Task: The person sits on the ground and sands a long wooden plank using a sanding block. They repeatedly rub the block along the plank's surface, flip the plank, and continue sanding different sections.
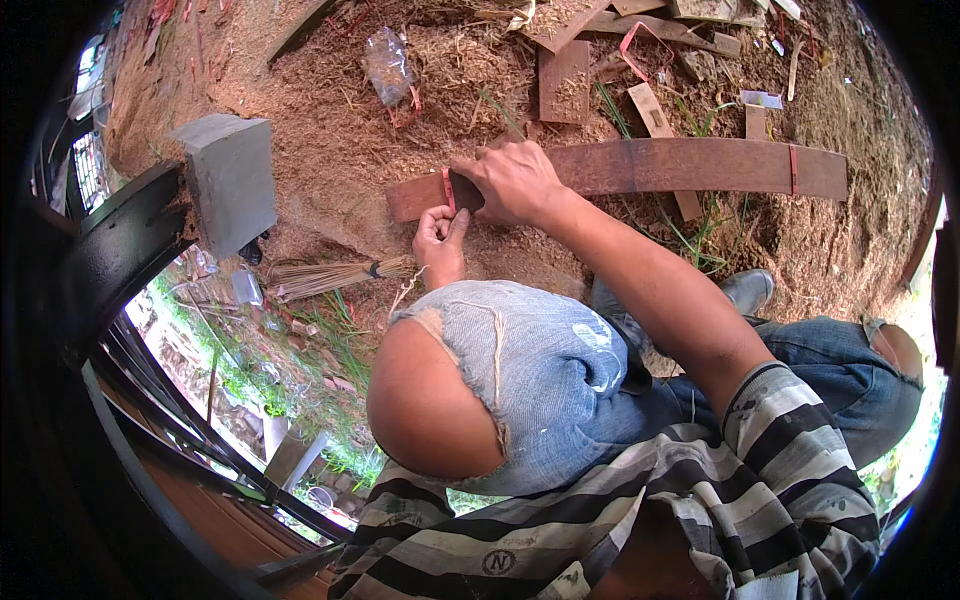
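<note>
A long reddish-brown wooden plank [675, 166] lies crosswise before me on sawdust-covered ground. One narrow red strap [448, 187] is around it near its left end, and a second red strap [793, 169] crosses it near the right end. My right hand [517, 180] grips the plank just right of the left strap, fingers over the far edge and thumb at the near one. At the near edge, my left hand [440, 240] pinches the lower end of the left strap between thumb and fingers. Its fingertips partly hide what they hold.
A grey block [231, 187] stands at the left beside a black metal beam [131, 232]. A tied bundle of thin sticks [337, 276] lies by my left hand. Wood offcuts [564, 82], a clear plastic bag [388, 66] and a loose red strap loop [637, 49] lie beyond the plank.
</note>
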{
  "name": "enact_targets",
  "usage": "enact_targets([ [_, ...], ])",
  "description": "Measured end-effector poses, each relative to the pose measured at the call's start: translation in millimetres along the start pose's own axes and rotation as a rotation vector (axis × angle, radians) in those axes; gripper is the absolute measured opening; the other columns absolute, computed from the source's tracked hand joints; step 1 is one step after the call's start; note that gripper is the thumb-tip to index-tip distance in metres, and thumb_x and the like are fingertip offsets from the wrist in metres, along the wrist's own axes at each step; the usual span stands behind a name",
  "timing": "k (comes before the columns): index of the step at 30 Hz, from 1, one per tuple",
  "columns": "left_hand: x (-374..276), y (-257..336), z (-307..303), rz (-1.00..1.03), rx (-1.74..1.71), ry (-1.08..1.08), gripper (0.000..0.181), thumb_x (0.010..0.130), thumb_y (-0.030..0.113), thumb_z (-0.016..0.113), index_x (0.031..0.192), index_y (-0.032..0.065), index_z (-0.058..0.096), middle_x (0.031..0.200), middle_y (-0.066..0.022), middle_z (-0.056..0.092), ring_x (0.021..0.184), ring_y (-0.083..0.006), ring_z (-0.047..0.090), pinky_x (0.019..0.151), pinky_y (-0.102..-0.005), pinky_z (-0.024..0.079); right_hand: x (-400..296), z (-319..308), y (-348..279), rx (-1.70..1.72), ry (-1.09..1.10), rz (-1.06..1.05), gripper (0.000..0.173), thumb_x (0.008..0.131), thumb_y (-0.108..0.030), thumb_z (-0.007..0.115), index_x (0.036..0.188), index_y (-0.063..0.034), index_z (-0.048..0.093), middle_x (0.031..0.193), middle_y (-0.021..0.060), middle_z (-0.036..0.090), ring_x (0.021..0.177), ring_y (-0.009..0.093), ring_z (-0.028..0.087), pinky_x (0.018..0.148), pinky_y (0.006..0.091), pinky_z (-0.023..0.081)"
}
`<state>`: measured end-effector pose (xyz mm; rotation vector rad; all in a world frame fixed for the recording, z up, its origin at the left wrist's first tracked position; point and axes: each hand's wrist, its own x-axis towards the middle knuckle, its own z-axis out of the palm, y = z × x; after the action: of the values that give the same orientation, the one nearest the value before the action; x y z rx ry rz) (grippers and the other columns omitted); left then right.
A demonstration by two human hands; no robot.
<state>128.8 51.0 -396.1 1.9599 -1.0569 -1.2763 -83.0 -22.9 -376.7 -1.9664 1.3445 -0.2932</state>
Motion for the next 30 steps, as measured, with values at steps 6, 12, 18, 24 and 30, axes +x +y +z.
enact_targets([
  [6,7,0,-21,-0.095,-0.101,-0.268,0.03,0.094,0.001,0.076,0.118,0.0071,0.059,0.074,0.0076,0.056,0.065,-0.0008,0.046,0.06,-0.0208,0.039,1,-1,-1,0.005,-0.027,0.002,0.062,0.075,-0.041,0.084,0.132,-0.0206,0.071,0.1,0.0142,0.075,0.09,0.034,0.076,0.076,0.0465,0.061],
  [12,5,18,-20,-0.266,-0.044,-0.308,0.038,0.092,-0.001,0.068,0.124,0.0132,0.054,0.074,0.0047,0.057,0.059,-0.0037,0.048,0.058,-0.0242,0.05,-2,1,-2,-0.03,0.032,0.003,0.05,0.079,-0.051,0.081,0.119,-0.0223,0.073,0.085,0.0099,0.077,0.083,0.03,0.078,0.071,0.0436,0.06],
  [18,7,30,-31,-0.454,-0.182,-0.363,0.041,0.092,-0.004,0.061,0.129,0.0114,0.051,0.071,0.0048,0.052,0.056,-0.005,0.046,0.06,-0.0298,0.057,2,4,4,0.039,-0.004,0.006,0.065,0.071,-0.045,0.088,0.128,-0.0205,0.072,0.096,0.0118,0.076,0.089,0.032,0.077,0.074,0.0462,0.061],
  [24,-8,43,-32,-0.419,-0.15,-0.31,0.033,0.099,0.013,0.072,0.129,0.0118,0.058,0.083,0.0018,0.061,0.065,-0.0066,0.056,0.059,-0.0236,0.052,3,-10,0,0.027,-0.099,0.016,0.067,0.069,-0.042,0.089,0.129,-0.0181,0.071,0.102,0.0126,0.076,0.092,0.032,0.077,0.077,0.0463,0.061],
  [30,5,46,-18,-0.321,-0.187,-0.142,0.022,0.098,0.019,0.077,0.115,0.0061,0.069,0.09,0.0,0.068,0.074,-0.0059,0.06,0.057,-0.0203,0.047,0,-1,3,0.005,-0.063,-0.033,0.068,0.073,-0.036,0.087,0.133,-0.0121,0.066,0.112,0.0147,0.073,0.099,0.034,0.075,0.082,0.0456,0.06],
])
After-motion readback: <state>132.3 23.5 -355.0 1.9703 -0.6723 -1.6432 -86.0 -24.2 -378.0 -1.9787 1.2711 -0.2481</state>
